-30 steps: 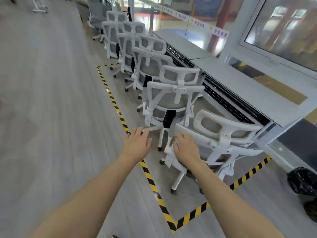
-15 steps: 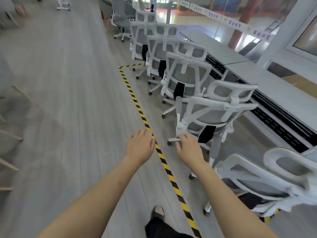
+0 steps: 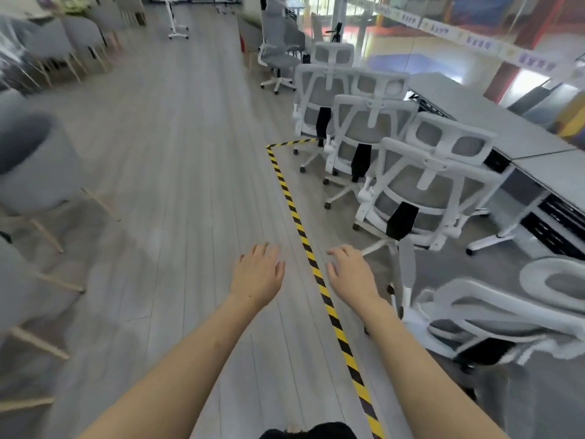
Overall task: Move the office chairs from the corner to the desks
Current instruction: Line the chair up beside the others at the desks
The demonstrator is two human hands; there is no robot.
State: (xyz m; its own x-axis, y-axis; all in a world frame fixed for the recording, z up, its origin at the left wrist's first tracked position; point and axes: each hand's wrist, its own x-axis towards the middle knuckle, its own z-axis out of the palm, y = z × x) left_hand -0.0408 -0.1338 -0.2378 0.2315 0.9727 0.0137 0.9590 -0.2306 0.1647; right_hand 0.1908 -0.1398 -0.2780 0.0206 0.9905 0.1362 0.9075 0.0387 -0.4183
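Both hands — left hand [image 3: 258, 277], right hand [image 3: 349, 274] — are held open, nothing gripped; white mesh-backed office chairs [image 3: 421, 198] are ranged beyond the right.

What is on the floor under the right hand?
Under the right hand lies grey plank floor and the yellow-black tape line beside it. The hand itself covers a floor patch.

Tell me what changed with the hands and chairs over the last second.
The right hand let go of the nearest white chair and now hovers open over the floor beside the striped tape. The left hand stayed open and empty. The chairs stayed lined along the desks.
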